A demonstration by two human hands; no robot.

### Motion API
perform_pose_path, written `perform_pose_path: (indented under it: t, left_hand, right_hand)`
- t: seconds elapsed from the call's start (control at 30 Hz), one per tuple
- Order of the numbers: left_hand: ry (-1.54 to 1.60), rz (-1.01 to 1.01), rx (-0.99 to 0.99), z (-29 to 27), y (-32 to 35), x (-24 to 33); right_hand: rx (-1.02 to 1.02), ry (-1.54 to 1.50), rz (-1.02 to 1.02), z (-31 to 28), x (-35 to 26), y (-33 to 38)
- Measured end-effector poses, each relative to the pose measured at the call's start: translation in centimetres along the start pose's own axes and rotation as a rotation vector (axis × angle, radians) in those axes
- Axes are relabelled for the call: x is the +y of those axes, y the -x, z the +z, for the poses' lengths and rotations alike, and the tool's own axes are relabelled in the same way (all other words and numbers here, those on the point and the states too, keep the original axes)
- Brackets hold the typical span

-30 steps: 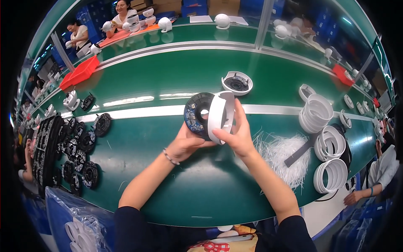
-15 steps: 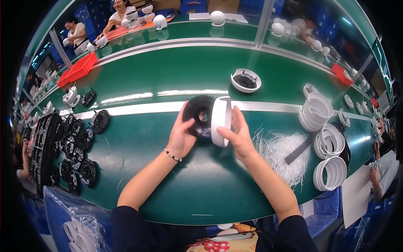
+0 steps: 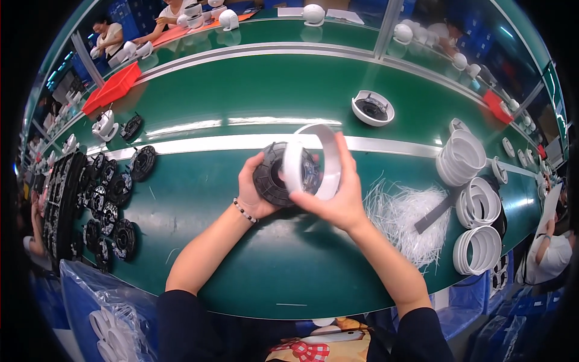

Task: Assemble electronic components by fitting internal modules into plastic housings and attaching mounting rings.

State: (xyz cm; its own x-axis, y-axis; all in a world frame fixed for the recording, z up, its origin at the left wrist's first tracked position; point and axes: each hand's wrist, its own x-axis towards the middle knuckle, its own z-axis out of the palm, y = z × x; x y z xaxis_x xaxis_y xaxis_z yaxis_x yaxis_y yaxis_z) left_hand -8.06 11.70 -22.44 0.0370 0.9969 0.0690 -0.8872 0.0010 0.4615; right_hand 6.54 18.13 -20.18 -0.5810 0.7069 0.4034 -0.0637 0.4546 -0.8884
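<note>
Above the green workbench [image 3: 241,108], left hand [image 3: 252,192] gripping a black disc [image 3: 272,176], right hand [image 3: 335,202] clasping a white ring [image 3: 313,158].

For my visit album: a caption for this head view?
Left hand holds black disc, right hand white ring.

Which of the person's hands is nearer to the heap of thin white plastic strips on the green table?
Right. The right hand is beside the heap of strips; the left hand is farther left.

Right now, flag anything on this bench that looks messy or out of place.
A loose heap of white plastic strips sprawls over the green bench beside the right hand, with a dark flat bar lying across it. The stacked white rings look tidy.
</note>
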Motion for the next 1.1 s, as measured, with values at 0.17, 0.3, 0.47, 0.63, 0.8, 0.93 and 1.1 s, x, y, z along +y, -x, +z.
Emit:
perform_pose_path:
  t: [0.17, 0.3, 0.47, 0.63, 0.8, 0.93, 1.1]
  left_hand:
    - [-0.106, 0.087, 0.037, -0.8, 0.4, -0.7]
    - [-0.229, 0.129, -0.026, -0.6, 0.2, -1.0]
    - [-0.174, -0.016, -0.186, -2.3, 0.8, 0.7]
    - [-0.041, -0.081, 0.076, -1.2, 0.0, 1.1]
    - [-0.154, 0.072, -0.011, -1.0, -0.1, 0.0]
    - [-0.21, 0.093, 0.039, -1.2, 0.4, -1.2]
    - [-0.336, -0.018, -0.057, -2.5, 1.0, -0.9]
  right_hand:
    - [-0.046, -0.243, 0.143, 1.0, -0.3, 0.4]
    - [-0.042, -0.05, 0.18, 1.2, 0.4, 0.8]
    - [-0.077, 0.145, -0.005, 0.9, -0.7, 0.8]
    - [-0.102, 0.276, -0.116, 0.1, -0.2, 0.5]
    - [-0.029, -0.22, 0.195, 0.8, 0.9, 0.2]
    - [-0.006, 0.015, 0.169, 1.3, 1.6, 0.7]
    - [-0.017, 0.149, -0.013, 0.6, 1.3, 0.5]
